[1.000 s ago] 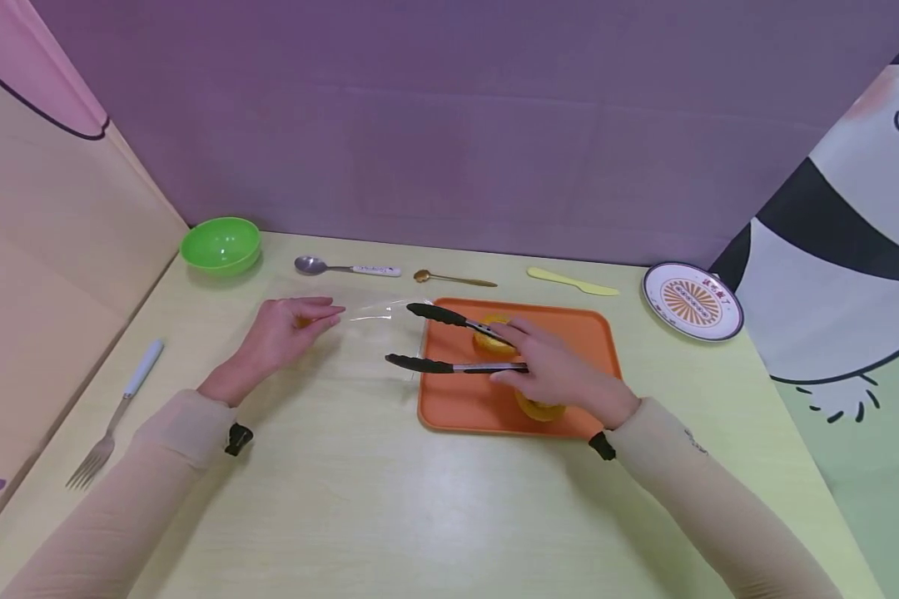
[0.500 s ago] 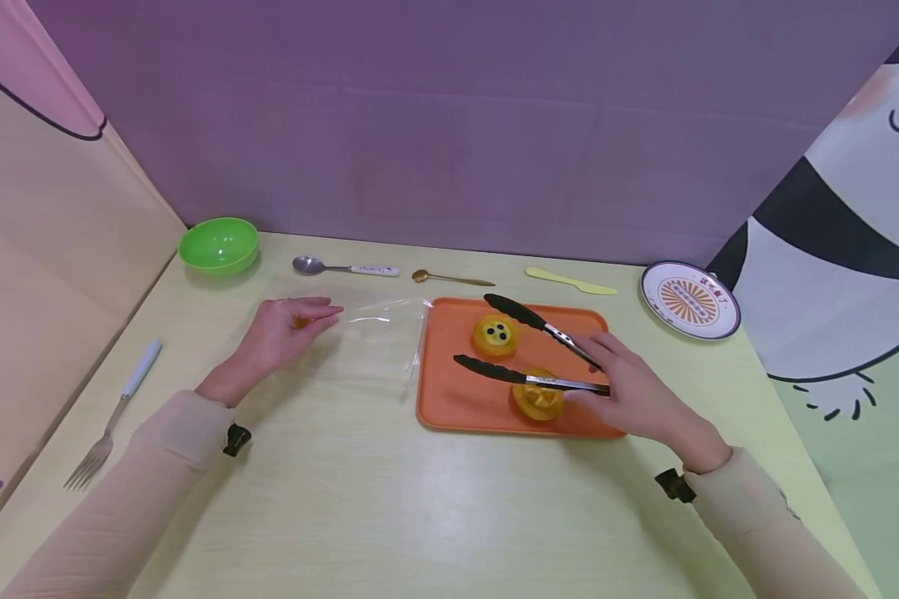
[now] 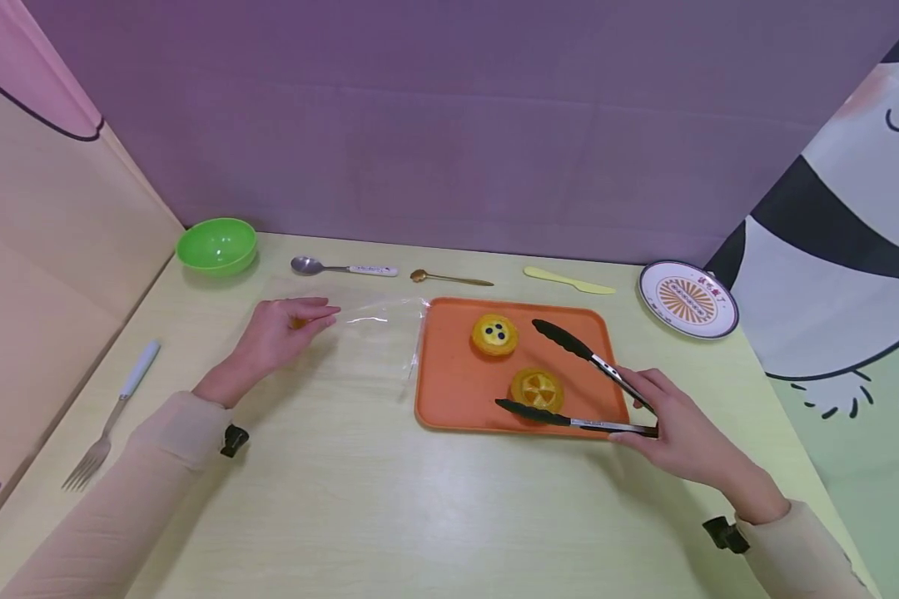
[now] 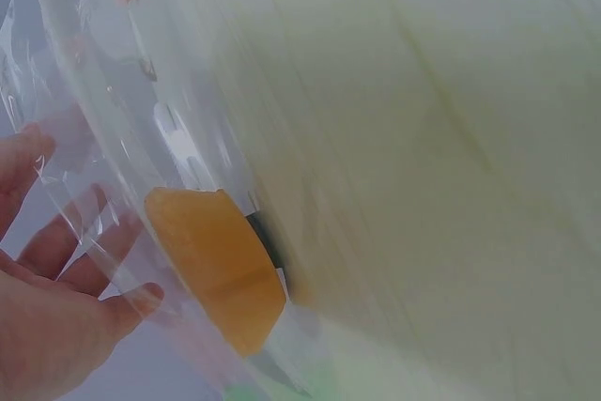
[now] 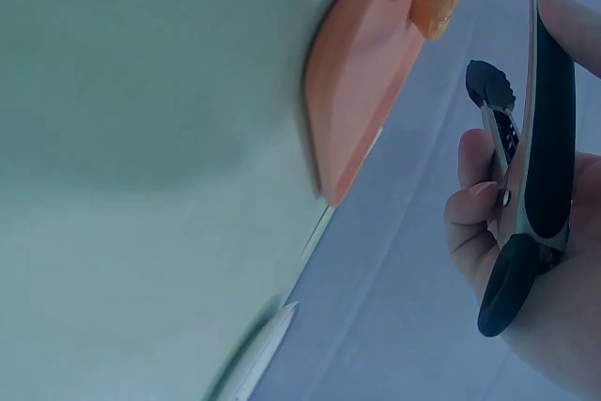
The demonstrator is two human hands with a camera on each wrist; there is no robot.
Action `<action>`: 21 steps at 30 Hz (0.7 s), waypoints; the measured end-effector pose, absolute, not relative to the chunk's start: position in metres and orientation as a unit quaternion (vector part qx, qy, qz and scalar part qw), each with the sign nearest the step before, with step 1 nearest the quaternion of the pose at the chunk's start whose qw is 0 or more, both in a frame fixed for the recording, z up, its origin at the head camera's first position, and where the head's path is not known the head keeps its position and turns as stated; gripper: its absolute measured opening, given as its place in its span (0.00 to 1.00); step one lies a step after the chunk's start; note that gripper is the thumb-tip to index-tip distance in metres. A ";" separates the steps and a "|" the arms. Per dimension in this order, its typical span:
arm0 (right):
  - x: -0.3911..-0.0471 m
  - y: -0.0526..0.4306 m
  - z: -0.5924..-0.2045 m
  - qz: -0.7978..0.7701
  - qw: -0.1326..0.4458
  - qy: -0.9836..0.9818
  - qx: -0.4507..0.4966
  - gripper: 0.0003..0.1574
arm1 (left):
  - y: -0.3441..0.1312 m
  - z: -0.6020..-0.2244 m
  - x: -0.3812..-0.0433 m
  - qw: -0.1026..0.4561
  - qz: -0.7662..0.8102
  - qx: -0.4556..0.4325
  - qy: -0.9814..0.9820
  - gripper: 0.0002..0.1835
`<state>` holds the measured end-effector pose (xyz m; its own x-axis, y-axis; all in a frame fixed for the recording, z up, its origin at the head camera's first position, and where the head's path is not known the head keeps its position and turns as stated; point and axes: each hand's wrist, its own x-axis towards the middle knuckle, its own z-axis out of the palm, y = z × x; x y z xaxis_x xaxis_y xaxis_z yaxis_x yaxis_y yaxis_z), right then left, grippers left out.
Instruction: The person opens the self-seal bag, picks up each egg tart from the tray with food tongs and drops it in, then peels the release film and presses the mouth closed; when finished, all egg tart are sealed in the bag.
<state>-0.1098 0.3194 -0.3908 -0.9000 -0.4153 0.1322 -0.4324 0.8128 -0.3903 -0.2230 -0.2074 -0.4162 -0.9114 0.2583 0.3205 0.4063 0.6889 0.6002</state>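
Note:
My left hand (image 3: 277,334) holds a clear plastic bag (image 3: 378,345), its thumb and fingers around the film near its left end. In the left wrist view a yellow-orange, angular-edged piece (image 4: 221,269) shows through the film, beside the fingertips; from the head it is mostly hidden behind the hand. My right hand (image 3: 682,437) grips food tongs (image 3: 595,424) with black tips, their arms spread with nothing between them. They reach over the right part of an orange tray (image 3: 449,391). On it sit a tart with dark dots (image 3: 494,334) and a tart with an orange star-like top (image 3: 537,389).
Along the back lie a spoon (image 3: 307,266), a small gold spoon (image 3: 449,278) and a pale yellow knife (image 3: 569,280). A green bowl (image 3: 217,247) stands back left, a patterned plate (image 3: 687,299) back right. A fork (image 3: 108,424) lies at the left edge.
My right hand has drawn the tongs to the right and toward me, away from the bag and off the dotted tart. The left hand stays in place with the bag.

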 end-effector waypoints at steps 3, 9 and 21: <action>-0.104 0.323 -0.394 0.218 0.021 -0.951 0.220 0.51 | -0.208 -0.416 -0.223 0.107 -0.350 -0.182 -0.913 0.11; -0.095 0.329 -0.402 0.223 0.013 -0.951 0.214 0.50 | -0.208 -0.416 -0.222 0.110 -0.349 -0.183 -0.912 0.11; -0.089 0.339 -0.411 0.202 -0.004 -0.956 0.211 0.44 | -0.207 -0.416 -0.222 0.104 -0.351 -0.177 -0.914 0.11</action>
<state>-0.0887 0.3394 -0.4114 -0.9106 -0.4058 0.0782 -0.4028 0.8294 -0.3870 -0.2219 -0.2073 -0.4158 -0.9156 0.2515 0.3138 0.3969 0.6905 0.6047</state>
